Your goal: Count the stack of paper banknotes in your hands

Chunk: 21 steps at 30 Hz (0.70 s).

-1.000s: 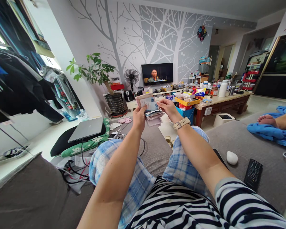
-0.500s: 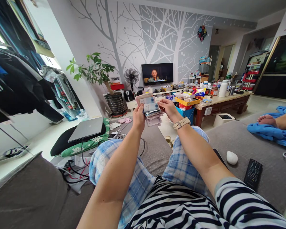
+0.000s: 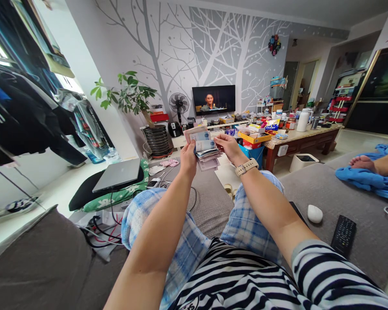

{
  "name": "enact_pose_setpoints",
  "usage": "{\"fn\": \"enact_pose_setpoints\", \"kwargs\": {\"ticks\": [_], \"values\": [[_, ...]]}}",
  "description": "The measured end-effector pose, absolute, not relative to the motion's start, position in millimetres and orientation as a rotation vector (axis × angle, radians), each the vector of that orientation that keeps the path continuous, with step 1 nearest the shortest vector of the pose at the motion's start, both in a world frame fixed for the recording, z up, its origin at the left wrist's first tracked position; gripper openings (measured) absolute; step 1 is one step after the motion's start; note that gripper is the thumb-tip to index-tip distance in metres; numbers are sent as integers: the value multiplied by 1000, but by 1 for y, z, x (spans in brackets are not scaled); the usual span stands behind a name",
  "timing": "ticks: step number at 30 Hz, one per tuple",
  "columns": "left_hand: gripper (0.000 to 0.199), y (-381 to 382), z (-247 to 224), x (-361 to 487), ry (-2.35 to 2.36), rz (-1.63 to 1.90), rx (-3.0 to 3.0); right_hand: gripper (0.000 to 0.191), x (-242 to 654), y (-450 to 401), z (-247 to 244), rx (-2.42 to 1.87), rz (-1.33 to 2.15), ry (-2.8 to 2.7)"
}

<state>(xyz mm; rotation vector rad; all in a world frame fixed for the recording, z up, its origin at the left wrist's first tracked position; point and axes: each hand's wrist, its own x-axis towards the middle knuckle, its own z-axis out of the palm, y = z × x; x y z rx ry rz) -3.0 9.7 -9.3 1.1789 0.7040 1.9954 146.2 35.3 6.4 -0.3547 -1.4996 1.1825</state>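
A fanned stack of banknotes (image 3: 204, 145) hangs in front of me, above the grey sofa and between my knees. My left hand (image 3: 189, 156) grips the notes at their left side, with the thumb on top. At the right edge of the stack, my right hand (image 3: 226, 145) pinches the end of an upper blue-toned note between thumb and fingers. Other notes spread out below, their lower ends hanging free. A beige watch (image 3: 246, 167) is on my right wrist.
A laptop (image 3: 117, 175) lies on cushions at the left, with cables near my left knee. To the right are a white mouse (image 3: 314, 213), a remote (image 3: 343, 236) and another person's foot (image 3: 362, 163). Ahead stands a cluttered coffee table (image 3: 287, 143).
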Motion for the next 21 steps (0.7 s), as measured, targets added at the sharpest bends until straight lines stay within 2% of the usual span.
{"fn": "enact_pose_setpoints", "kwargs": {"ticks": [21], "values": [[24,13,-11,-5,714,2005,1175,31,146,37,6,-352,1168,-1516]]}}
